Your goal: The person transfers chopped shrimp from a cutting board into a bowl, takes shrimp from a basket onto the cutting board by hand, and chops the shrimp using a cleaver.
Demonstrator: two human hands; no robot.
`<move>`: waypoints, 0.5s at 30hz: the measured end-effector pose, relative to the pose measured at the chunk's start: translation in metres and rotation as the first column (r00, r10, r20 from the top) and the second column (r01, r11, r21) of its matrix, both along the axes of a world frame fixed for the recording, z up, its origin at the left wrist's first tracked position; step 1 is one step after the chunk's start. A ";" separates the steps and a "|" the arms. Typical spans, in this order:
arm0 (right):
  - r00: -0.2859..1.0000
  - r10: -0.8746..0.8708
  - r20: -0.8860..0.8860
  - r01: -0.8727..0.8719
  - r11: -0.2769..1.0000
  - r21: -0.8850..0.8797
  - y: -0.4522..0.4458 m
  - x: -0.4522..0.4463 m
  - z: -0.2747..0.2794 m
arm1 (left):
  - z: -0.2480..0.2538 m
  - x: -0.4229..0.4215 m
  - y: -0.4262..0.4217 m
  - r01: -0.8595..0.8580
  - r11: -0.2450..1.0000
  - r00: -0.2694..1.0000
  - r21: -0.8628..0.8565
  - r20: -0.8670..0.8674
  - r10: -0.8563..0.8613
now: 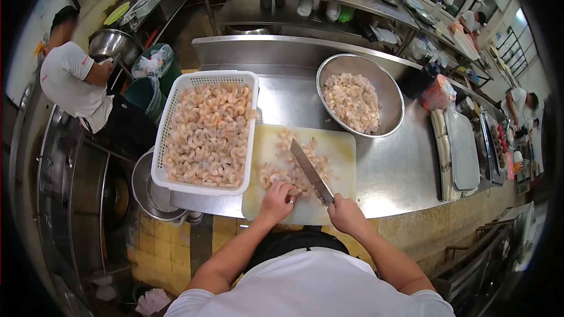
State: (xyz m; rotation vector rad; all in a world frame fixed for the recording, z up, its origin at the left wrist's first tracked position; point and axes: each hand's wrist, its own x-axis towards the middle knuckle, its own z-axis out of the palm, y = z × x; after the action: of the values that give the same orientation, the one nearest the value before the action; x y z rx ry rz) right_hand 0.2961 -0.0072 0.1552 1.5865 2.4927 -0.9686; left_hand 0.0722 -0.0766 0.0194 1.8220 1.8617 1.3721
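My right hand (346, 214) grips the handle of a large knife (309, 171), its long broad blade slanting up and left over the cutting board (343, 147). Beneath and around the blade lie peeled shrimp (279, 175), some in cut pieces. With fingers curled, my left hand (277, 201) holds shrimp at the near edge of the pile, left of the knife; its fingertips are partly hidden. A white perforated basket (251, 135) full of whole peeled shrimp stands left of the board. At the upper right, a steel bowl (392, 103) contains cut shrimp.
The steel table (388, 182) has a raised back edge. Trays (461, 149) and a plastic bag (437, 93) sit at its right. Below the basket is a steel pot (144, 185). Bins (141, 94) and a person (76, 79) are on the left; other people are far right.
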 end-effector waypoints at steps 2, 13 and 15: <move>0.999 -0.012 -0.034 0.012 1.000 -0.010 -0.001 -0.002 0.020 | -0.005 0.000 -0.001 -0.009 1.000 1.000 -0.010 0.015 0.009; 1.000 0.026 0.001 -0.026 0.999 0.037 0.021 -0.022 -0.006 | -0.005 0.000 -0.002 -0.081 0.996 0.993 -0.049 0.079 0.084; 1.000 0.020 -0.006 -0.020 0.999 0.031 0.019 -0.028 -0.002 | -0.003 0.001 -0.005 -0.081 0.989 0.992 -0.127 0.085 0.092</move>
State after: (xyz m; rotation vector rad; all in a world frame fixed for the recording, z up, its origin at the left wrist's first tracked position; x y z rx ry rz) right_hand 0.2682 0.0121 0.1530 1.5656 2.5351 -0.9389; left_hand 0.0734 -0.0817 0.0163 1.6108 1.9535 1.3115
